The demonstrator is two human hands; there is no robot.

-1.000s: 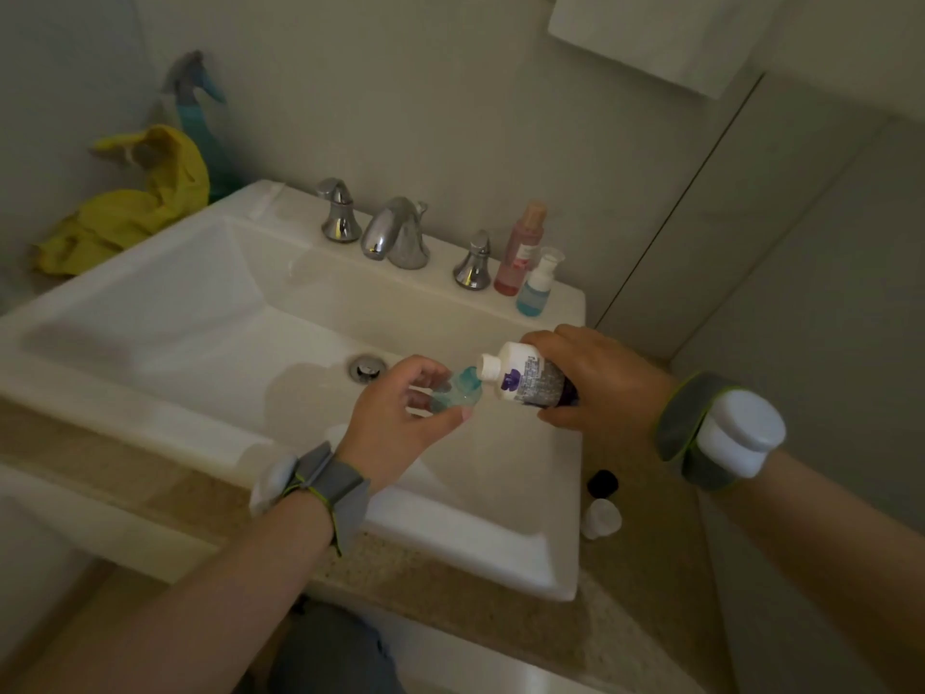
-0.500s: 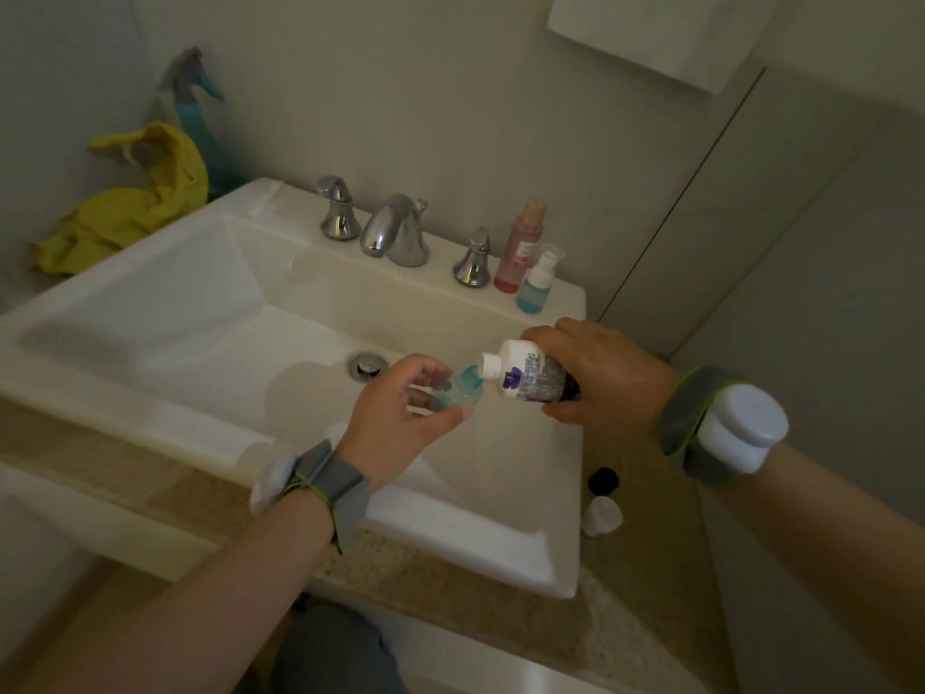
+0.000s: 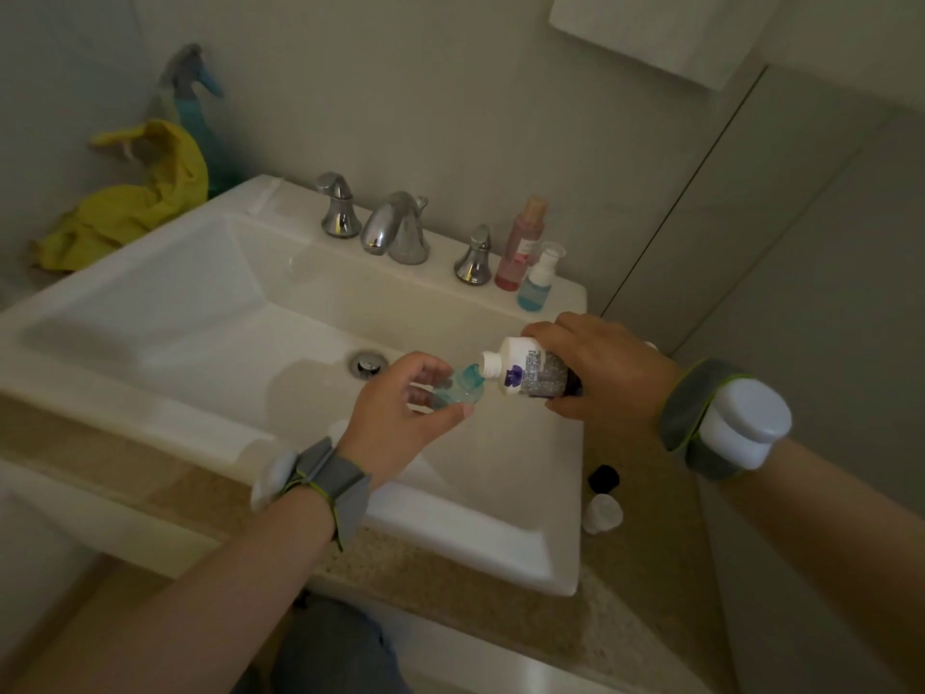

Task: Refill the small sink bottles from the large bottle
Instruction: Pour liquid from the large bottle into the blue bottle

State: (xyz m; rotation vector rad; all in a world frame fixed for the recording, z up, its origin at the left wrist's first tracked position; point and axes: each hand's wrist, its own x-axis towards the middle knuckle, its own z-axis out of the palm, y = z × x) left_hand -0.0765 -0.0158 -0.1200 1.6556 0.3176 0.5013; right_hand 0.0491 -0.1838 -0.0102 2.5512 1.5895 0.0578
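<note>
The left hand (image 3: pixel 400 418) curls its fingers and thumb round a small clear bottle (image 3: pixel 458 390) holding blue-green liquid, tilted over the right part of the sink. The right hand (image 3: pixel 600 370) grips the large white bottle (image 3: pixel 525 373), which has a purple mark on its label and lies nearly level. Its uncapped neck points left and meets the mouth of the small bottle. Both wrists wear grey bands with white pods: the left band (image 3: pixel 320 478) and the right band (image 3: pixel 726 418). Below the hands is the white rectangular sink (image 3: pixel 475 533), with its metal drain (image 3: pixel 369 364) just left of the left hand. On the speckled counter (image 3: pixel 450 593) just right of the sink lie a black cap (image 3: pixel 603 478) and a white cap (image 3: pixel 603 513), close together. On the back ledge a chrome faucet (image 3: pixel 395 230) stands between two chrome handles. To their right are a tall pink bottle (image 3: pixel 520 245) and a small blue pump bottle (image 3: pixel 538 283), side by side. Far left, a yellow cloth (image 3: pixel 135 197) is heaped beside a spray bottle (image 3: pixel 195 92) against the wall.
</note>
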